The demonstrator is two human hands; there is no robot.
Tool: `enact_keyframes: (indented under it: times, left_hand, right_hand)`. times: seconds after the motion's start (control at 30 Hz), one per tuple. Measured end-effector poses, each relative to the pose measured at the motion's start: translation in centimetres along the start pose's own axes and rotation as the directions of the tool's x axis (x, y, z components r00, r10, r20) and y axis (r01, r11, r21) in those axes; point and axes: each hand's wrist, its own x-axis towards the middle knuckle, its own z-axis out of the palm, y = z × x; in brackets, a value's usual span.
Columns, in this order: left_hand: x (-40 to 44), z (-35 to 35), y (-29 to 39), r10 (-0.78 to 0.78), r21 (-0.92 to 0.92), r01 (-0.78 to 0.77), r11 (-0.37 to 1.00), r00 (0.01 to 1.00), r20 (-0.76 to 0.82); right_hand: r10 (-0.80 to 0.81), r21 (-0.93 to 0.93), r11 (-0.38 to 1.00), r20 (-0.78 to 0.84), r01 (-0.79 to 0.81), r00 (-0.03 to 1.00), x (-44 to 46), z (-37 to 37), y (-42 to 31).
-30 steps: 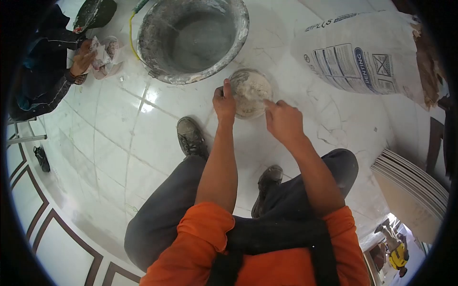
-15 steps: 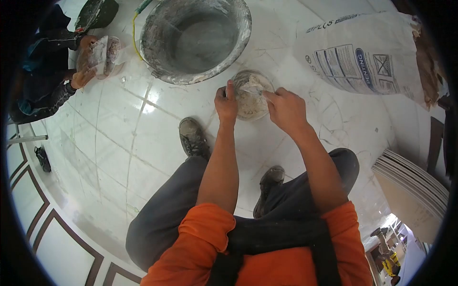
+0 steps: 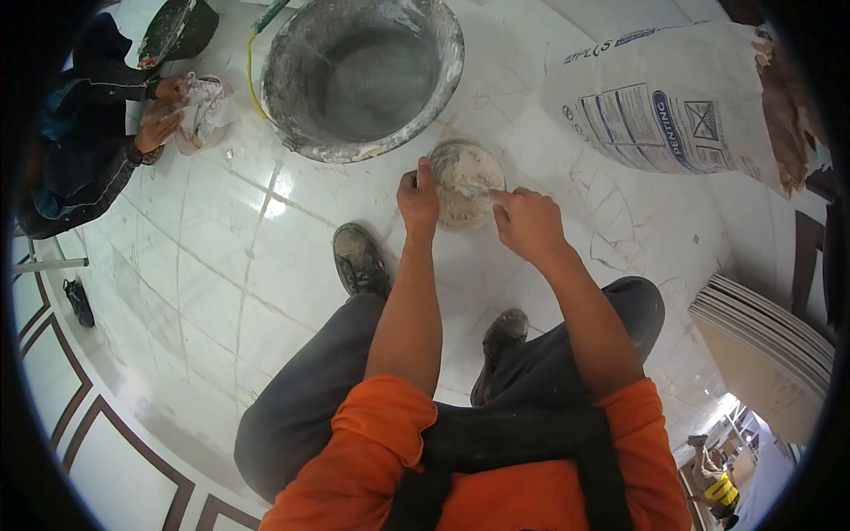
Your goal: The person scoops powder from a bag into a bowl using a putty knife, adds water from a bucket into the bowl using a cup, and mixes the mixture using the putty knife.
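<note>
A small round tub (image 3: 467, 219) of pale, lumpy mix stands on the tiled floor between my hands. My left hand (image 3: 418, 199) grips the tub's left rim, thumb up. In my closed right hand (image 3: 529, 221) is a mixing tool (image 3: 473, 189), its far end down in the mix; its exact shape is hidden. Just beyond the tub sits a large mortar-stained bucket (image 3: 372, 84) with grey contents. An open paper sack (image 3: 660, 111) lies to the right.
At upper left a co-worker's hands (image 3: 159, 119) hold another tub (image 3: 205, 128) with a plastic liner. Near them is a dark green bucket (image 3: 180, 34). Stacked boards (image 3: 761, 345) lean at the right. Another person (image 3: 719, 482) shows at lower right.
My right hand has moved slightly down and left, with the tool lower in the mix. The co-worker's hands have shifted on their tub. The person at lower right has changed posture.
</note>
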Motion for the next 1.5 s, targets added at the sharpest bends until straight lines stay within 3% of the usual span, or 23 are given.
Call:
enact_keyframes:
  times: [0.13, 0.23, 0.33, 0.57, 0.73, 0.8, 0.9, 1.0, 1.1, 1.23, 1.3, 1.33, 1.37, 1.43, 1.47, 1.5]
  left_hand:
    - [-0.3, 0.2, 0.5, 0.128, -0.017, -0.129, 0.992, 0.991, -0.03]
    - [-0.1, 0.6, 0.8, 0.118, 0.024, -0.118, 0.993, 0.993, -0.026]
    - [0.8, 1.2, 1.6, 0.116, -0.067, -0.117, 0.991, 0.993, -0.019]
    - [3.8, 3.1, 4.4, 0.131, 0.053, -0.148, 0.988, 0.961, 0.242]
    - [4.3, 6.5, 7.5, 0.203, 0.179, -0.295, 0.938, 0.891, 0.407]
    - [4.2, 7.1, 8.0, 0.158, 0.23, -0.296, 0.927, 0.866, 0.474]
    - [3.7, 7.7, 6.6, 0.217, 0.263, -0.368, 0.892, 0.858, 0.466]
    - [2.9, 5.9, 6.5, 0.091, 0.309, -0.302, 0.902, 0.832, 0.547]
    - [4.5, 4.1, 5.7, 0.088, 0.353, -0.375, 0.857, 0.782, 0.617]
    - [5.1, 2.5, 5.4, 0.102, 0.258, -0.328, 0.908, 0.774, 0.625]
    - [5.1, 2.3, 5.0, 0.189, 0.356, -0.571, 0.739, 0.684, 0.705]
    - [3.3, 1.2, 6.7, 0.168, 0.371, -0.619, 0.692, 0.638, 0.751]
    - [3.5, 1.0, 6.4, 0.227, 0.382, -0.739, 0.555, 0.576, 0.785]
    - [1.4, -0.5, 9.0, 0.262, 0.331, -0.83, 0.448, 0.476, 0.839]
    - [-0.2, -1.8, 11.6, 0.241, 0.249, -0.841, 0.48, 0.4, 0.884]
    - [-2.1, -2.9, 14.5, 0.221, 0.162, -0.843, 0.512, 0.311, 0.924]
  right_hand:
    - [0.05, 0.033, 0.998, -0.136, -0.046, 0.989, 1.1, -0.3, 0.3]
    - [0.13, -0.007, 0.991, -0.073, -0.131, 0.989, 0.4, 0.3, 0.2]
    - [0.117, 0.004, 0.993, -0.03, -0.117, 0.993, -1.1, 1.8, -0.5]
    - [0.159, 0.142, 0.978, -0.033, -0.153, 0.987, -1.3, -1.5, 1.3]
    - [0.159, 0.089, 0.983, 0.06, -0.164, 0.986, -1.3, -4.2, 3.7]
    - [0.193, 0.08, 0.977, 0.065, -0.198, 0.979, -1.8, -4.9, 3.9]
    - [0.127, -0.009, 0.992, 0.051, -0.127, 0.991, -3.4, -4.9, 4.4]
    - [0.132, 0.035, 0.99, 0.051, -0.134, 0.99, -5.3, -5.2, 4.6]
    - [0.143, 0.185, 0.974, -0.071, -0.128, 0.987, -7.2, -2.5, 4.9]
    - [0.229, 0.385, 0.903, -0.058, -0.19, 0.972, -8.6, -0.5, 3.2]
    - [0.207, 0.414, 0.9, -0.135, -0.135, 0.969, -8.5, 0.9, 3.2]
    - [0.22, 0.458, 0.883, -0.205, -0.106, 0.954, -8.1, 1.9, 3.6]
    - [0.166, 0.458, 0.887, -0.215, -0.051, 0.962, -7.6, 3.1, 4.0]
    - [0.1, 0.345, 0.937, -0.396, 0.047, 0.913, -7.3, 5.7, 5.3]
    - [0.075, 0.349, 0.934, -0.41, 0.081, 0.909, -7.4, 6.9, 5.9]
    - [0.004, 0.204, 0.976, -0.385, 0.08, 0.923, -7.6, 8.0, 6.3]
